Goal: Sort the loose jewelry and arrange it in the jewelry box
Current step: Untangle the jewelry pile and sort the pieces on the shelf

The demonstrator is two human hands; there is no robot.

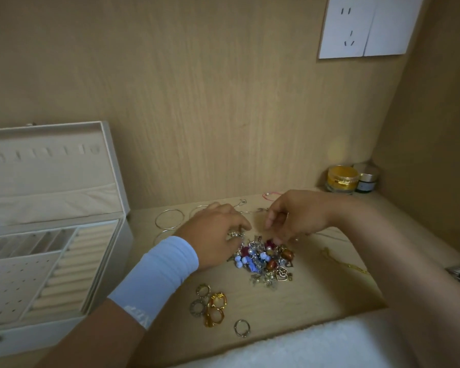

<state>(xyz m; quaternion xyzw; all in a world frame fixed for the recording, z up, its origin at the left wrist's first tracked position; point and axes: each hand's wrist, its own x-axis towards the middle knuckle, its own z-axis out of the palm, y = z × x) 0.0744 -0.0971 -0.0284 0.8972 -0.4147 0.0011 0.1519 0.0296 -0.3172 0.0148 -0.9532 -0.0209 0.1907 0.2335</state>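
Jewelry box (124,240) sits open (ring rolls (75,264), perforated panel (14,282)) beside jewelry pile (263,258).

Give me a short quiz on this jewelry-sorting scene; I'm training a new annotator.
1. True or false: the lid of the jewelry box is shut.
2. The rings lie: A) in the box B) on the table, nearer the person than the bead pile C) on the floor.
3. Fill in: the left hand has a ____ sleeve at its wrist.
Key: 1 false; 2 B; 3 blue.
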